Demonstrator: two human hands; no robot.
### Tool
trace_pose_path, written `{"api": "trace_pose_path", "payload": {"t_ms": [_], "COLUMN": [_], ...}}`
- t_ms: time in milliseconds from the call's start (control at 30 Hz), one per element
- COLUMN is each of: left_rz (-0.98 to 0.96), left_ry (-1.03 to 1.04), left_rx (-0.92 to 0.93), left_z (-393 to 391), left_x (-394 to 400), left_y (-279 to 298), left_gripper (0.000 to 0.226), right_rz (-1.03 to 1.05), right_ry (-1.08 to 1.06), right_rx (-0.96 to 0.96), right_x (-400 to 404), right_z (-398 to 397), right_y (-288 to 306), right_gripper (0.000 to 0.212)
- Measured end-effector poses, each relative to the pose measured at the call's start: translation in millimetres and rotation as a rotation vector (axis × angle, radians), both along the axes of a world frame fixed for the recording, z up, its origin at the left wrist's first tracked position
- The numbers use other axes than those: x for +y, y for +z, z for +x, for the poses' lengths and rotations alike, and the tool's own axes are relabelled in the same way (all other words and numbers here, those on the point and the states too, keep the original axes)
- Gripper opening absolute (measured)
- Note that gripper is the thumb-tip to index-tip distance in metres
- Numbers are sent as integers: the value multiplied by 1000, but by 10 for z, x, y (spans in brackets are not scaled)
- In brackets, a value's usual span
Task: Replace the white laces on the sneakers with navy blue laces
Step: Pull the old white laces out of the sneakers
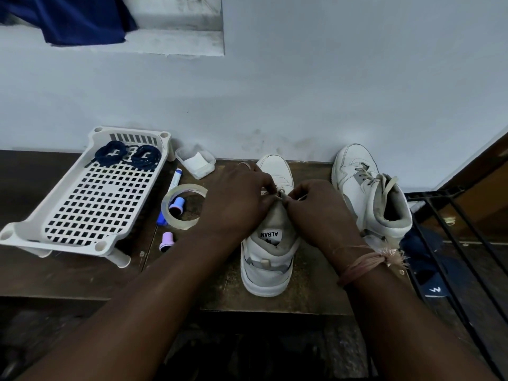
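On the dark wooden tabletop [316, 284], a white high-top sneaker [268, 259] stands near the middle with its toe at the far edge against the wall and its heel toward the person. Both hands meet over its tongue: the left hand [236, 199] and the right hand [319, 207] have their fingers curled in, pinching the white lace [281, 194] at the upper eyelets; the fingertips nearly touch. A ring shows on the left hand, and a thread band [365, 262] wraps the right wrist.

The second sneaker [368, 193] stands toward the right edge, its white laces hanging loose over the collar.

Toward the left edge sits a white perforated plastic rack [90, 199], with two coiled navy blue laces [127, 155] at its far end. Between the rack and the near sneaker lie a clear tape roll [183, 206], a marker [174, 181], two small purple caps [166, 241] and a small clear plastic container [195, 161]
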State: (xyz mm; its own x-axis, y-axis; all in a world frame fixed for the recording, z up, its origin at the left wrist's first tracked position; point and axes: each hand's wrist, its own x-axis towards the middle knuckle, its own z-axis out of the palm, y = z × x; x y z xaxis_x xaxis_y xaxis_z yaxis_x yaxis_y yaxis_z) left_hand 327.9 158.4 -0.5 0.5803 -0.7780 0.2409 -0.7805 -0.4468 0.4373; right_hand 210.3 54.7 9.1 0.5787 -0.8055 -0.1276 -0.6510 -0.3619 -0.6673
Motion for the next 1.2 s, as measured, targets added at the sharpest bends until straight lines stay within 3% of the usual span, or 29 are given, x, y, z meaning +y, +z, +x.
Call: {"api": "trace_pose_path", "payload": {"t_ms": [533,633,700,767,800,867,933,1000,1100,1200], "left_rz": [-69,-254,-487,-681,-719,-726,-617,-427,-99,163], "left_ry": [-36,190,288,247,206,167,192,200,21,-10], "left_rx": [-100,207,648,1100,1233,1312,1121,768,300,36], "left_z": [-79,-3,121,163,158,126,124,112,28,16], "left_x": [-19,-34,-15,13,20,6,-25,-22,10,15], "left_y": [-5,90,198,282,302,291,254,232,135,96], "left_gripper": [11,7,5,8,10,14,10,5,16,23], "right_rz": [-27,-7,13,17,15,9,6,-7,-24,-35], "right_ry": [8,3,2,-3,-2,1,6,6,-2,-7], "right_rx": [3,5,8,8,10,11,15,14,3,10], "right_x": [40,19,6,-2,-3,-5,-6,2,20,28], "right_z": [17,-10,-19,-17,-11,1,13,11,-1,3], "right_y": [20,57,64,50,42,32,29,32,40,37], "right_gripper": [12,13,12,10,10,11,14,15,14,15]}}
